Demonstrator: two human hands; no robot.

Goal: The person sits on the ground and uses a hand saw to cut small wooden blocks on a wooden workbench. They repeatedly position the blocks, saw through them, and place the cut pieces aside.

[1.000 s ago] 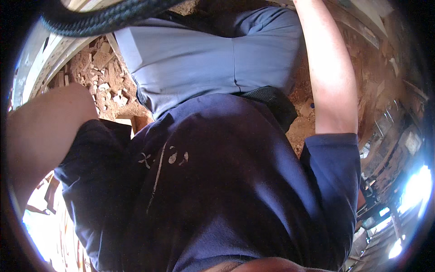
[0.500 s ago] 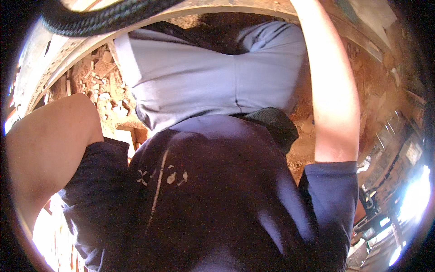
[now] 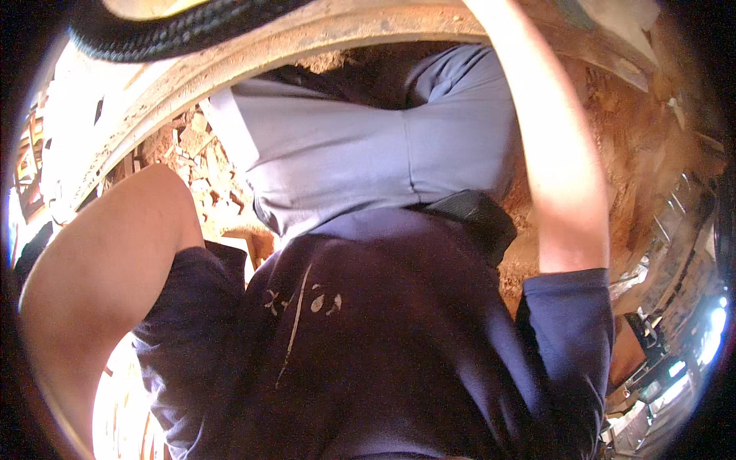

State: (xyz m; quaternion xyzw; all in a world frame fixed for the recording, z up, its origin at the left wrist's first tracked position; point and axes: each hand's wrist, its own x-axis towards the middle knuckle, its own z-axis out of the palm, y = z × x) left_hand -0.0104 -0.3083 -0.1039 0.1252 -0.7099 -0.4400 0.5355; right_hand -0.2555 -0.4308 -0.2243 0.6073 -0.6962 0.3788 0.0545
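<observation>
Neither of my hands shows in the head view. My bare left arm [image 3: 115, 245] is sharply bent at the left, its elbow raised, and its forearm runs out of the picture at the lower left. My right arm [image 3: 556, 161] stretches away from me over the edge of a pale worktop [image 3: 307, 37], and the hand is cut off by the top border. A black braided strap or cable [image 3: 184, 31], blurred and close to the camera, curves across the upper left. What either hand holds cannot be seen.
My dark shirt [image 3: 383, 322] and grey trousers [image 3: 330, 146] fill the middle, close to the worktop's curved edge. Wood offcuts and chips [image 3: 203, 165] litter the ground at left. Brown dusty ground [image 3: 613, 169] lies at right, with a cluttered dark area [image 3: 644, 345] beyond.
My torso and left elbow have shifted slightly right in the picture. The far part of my right forearm has swung left, and the worktop edge sits a little lower.
</observation>
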